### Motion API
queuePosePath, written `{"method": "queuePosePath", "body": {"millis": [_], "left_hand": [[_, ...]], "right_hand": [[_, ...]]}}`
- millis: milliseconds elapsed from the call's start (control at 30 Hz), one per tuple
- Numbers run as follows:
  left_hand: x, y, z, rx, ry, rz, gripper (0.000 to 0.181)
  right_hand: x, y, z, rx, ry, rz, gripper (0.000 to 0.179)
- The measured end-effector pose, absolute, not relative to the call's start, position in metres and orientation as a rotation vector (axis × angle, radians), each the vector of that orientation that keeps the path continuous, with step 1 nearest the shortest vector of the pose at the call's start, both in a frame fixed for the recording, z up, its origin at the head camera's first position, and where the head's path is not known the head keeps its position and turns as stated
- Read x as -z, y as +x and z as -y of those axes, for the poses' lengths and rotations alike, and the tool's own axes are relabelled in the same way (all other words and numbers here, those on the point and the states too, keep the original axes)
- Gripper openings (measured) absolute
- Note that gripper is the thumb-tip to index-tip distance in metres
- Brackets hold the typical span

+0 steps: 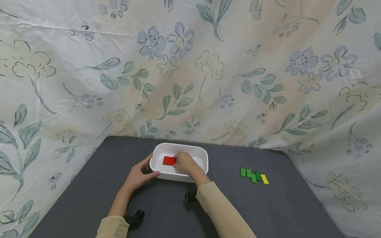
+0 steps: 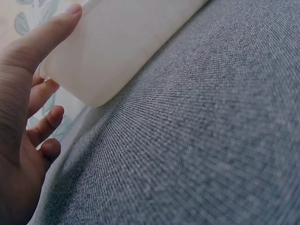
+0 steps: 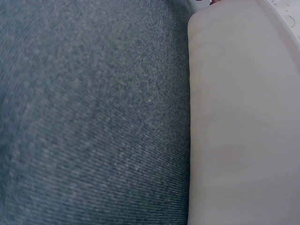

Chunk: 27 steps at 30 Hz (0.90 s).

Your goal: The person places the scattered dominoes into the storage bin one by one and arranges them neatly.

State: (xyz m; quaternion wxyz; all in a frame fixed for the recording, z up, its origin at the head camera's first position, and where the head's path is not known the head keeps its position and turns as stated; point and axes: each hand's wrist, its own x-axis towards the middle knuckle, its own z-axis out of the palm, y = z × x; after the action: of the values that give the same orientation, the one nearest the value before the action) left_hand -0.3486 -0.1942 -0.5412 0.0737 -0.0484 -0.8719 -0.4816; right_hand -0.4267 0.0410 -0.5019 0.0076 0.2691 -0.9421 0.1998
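Note:
A white plastic tub (image 1: pixel 196 177) stands on the dark table. My left hand (image 1: pixel 138 177) holds its left end, thumb on the front rim and fingers at the left side. In the left wrist view, the thumb of that hand (image 2: pixel 23 93) lies at the rim of the tub (image 2: pixel 108 47), with the lower fingers loosely bent below. My right hand (image 1: pixel 185 162) reaches down inside the tub and pinches at the right end of some flat red tiles (image 1: pixel 168 161) lying side by side on its floor. The right wrist view shows only the tub's outer wall (image 3: pixel 243 117), without the right hand.
Several green tiles (image 1: pixel 248 173) and a yellow tile (image 1: pixel 264 179) lie on the table (image 1: pixel 166 211) to the right of the tub. Dark wrist-worn devices (image 1: pixel 135 217) show at both wrists. A flowered cloth (image 1: pixel 190 82) hangs behind and beside the table.

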Motion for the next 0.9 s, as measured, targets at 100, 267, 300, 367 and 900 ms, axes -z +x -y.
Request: {"method": "queuePosePath", "body": {"millis": [100, 267, 300, 367, 900], "left_hand": [[0.5418, -0.3507, 0.1943, 1.444, -0.149, 2.612, 0.099], [0.5417, -0.3522, 0.194, 1.431, -0.148, 2.613, 0.099], [0.5417, -0.3523, 0.194, 1.43, -0.146, 2.613, 0.099], [0.5417, -0.3523, 0.194, 1.432, -0.145, 2.614, 0.099], [0.5404, -0.3494, 0.1943, 1.412, -0.14, 2.637, 0.098]], "right_hand": [[0.5007, -0.4266, -0.0409, -0.632, 0.838, 2.947, 0.031], [0.5004, -0.4273, -0.0409, -0.624, 0.836, 2.96, 0.032], [0.5005, -0.4274, -0.041, -0.631, 0.832, 2.964, 0.032], [0.5011, -0.4284, -0.0409, -0.637, 0.83, 2.967, 0.032], [0.501, -0.4296, -0.0419, -0.821, 0.706, 2.956, 0.041]]}}
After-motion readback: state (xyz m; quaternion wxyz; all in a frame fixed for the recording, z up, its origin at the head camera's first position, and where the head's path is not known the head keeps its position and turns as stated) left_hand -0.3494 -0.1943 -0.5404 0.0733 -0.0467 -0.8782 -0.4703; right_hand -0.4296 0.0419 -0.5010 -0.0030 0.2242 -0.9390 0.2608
